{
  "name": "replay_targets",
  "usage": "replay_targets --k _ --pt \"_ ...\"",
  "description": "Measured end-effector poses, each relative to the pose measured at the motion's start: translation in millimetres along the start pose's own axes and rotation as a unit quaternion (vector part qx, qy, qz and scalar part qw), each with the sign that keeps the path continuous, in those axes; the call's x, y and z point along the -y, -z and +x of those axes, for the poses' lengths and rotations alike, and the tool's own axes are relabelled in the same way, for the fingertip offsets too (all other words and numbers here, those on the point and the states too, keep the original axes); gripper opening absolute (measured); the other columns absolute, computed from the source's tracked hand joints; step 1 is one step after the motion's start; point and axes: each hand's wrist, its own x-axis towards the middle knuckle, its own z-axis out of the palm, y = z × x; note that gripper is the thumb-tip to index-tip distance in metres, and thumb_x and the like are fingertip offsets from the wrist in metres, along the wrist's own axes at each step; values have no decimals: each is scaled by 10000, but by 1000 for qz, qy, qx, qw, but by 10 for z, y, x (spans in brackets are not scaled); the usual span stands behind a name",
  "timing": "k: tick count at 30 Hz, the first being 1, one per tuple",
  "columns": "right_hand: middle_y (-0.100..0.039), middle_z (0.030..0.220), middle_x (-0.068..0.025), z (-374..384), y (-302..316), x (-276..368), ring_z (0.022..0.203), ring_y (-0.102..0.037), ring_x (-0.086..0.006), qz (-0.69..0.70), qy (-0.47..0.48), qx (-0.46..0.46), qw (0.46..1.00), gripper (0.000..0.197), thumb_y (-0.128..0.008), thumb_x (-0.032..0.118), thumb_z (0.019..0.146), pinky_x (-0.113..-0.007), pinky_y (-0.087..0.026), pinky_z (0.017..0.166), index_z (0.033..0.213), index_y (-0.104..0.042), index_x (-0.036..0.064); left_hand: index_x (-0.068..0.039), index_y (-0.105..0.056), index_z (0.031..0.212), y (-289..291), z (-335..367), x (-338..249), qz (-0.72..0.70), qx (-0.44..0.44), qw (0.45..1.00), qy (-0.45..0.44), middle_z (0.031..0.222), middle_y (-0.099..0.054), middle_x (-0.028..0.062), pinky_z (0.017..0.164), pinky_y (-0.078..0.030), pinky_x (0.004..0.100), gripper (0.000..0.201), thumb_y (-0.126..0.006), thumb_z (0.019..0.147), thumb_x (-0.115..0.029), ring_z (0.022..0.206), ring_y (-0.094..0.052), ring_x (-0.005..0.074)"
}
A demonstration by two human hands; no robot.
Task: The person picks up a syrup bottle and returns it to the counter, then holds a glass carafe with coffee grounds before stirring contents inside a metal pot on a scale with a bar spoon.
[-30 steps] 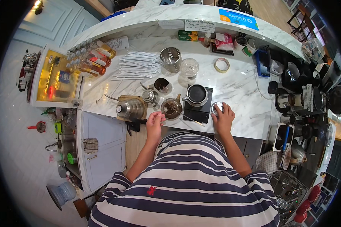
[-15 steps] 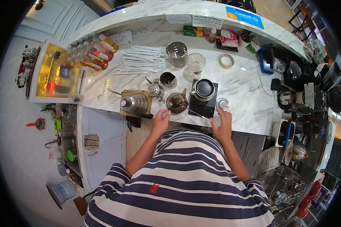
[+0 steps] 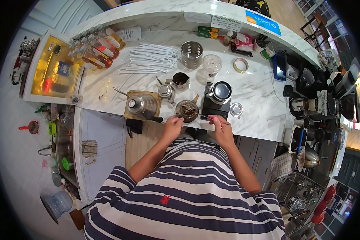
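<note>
A glass teapot (image 3: 193, 117) with dark contents stands near the counter's front edge, its spout toward the back right. My left hand (image 3: 173, 125) is closed at its near-left side, where the handle seems to be; the fingers partly cover it. My right hand (image 3: 221, 127) grips the handle of a thin long spoon (image 3: 203, 116), whose far end reaches into the teapot. Right of the teapot, a metal pot (image 3: 220, 91) with dark liquid sits on a black scale (image 3: 216, 109). A small metal lid (image 3: 236, 109) lies beside the scale.
At left a gooseneck kettle (image 3: 137, 105) stands on a wooden board (image 3: 153, 99). Behind the teapot are a small metal-topped pot (image 3: 165, 92) and a jug (image 3: 181, 81). Farther back are wrapped straws (image 3: 150, 59), a perforated metal cylinder (image 3: 191, 56), a glass jar (image 3: 212, 64) and a tape roll (image 3: 240, 65).
My right hand has moved left and closed on the spoon's handle; its fingers were more spread before. My left hand stays at the teapot, its fingers drawn closer together. The view has shifted slightly.
</note>
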Motion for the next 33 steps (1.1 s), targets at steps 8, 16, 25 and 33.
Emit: replay_targets --k 8,16,25,33 --pt "-727 1008 -146 -360 -21 475 903 -693 -241 -60 53 -34 996 225 -529 110 1031 -320 -528 836 1077 -710 -14 90 -651 767 172 -186 -326 -241 -7 968 66 1312 -604 131 672 -568 270 253 -626 932 -101 787 -662 143" --pt "-714 1017 -140 -574 13 1203 915 -668 -276 -154 157 -8 975 170 -590 7 951 -334 -519 829 1074 -706 12 66 -573 692 702 -433 -763 -234 43 971 -41 1389 -548 203 671 -550 272 266 -564 937 -38 802 -659 142" --pt "-711 1056 -165 -610 -71 1614 937 -668 -310 -151 265 21 952 260 -615 -72 877 -367 -521 847 1125 -672 -16 46 -501 631 1280 -431 -1276 -201 78 971 -105 1382 -524 231 720 -593 307 313 -526 935 -23 947 -655 161" --pt "-703 1021 -230 -589 269 2188 926 -694 -364 -231 425 123 867 232 -565 -58 867 -505 -523 870 1086 -637 -30 90 -524 651 1516 -501 -1762 -209 59 951 -221 1431 -499 235 775 -556 272 309 -554 918 -63 996 -626 165"
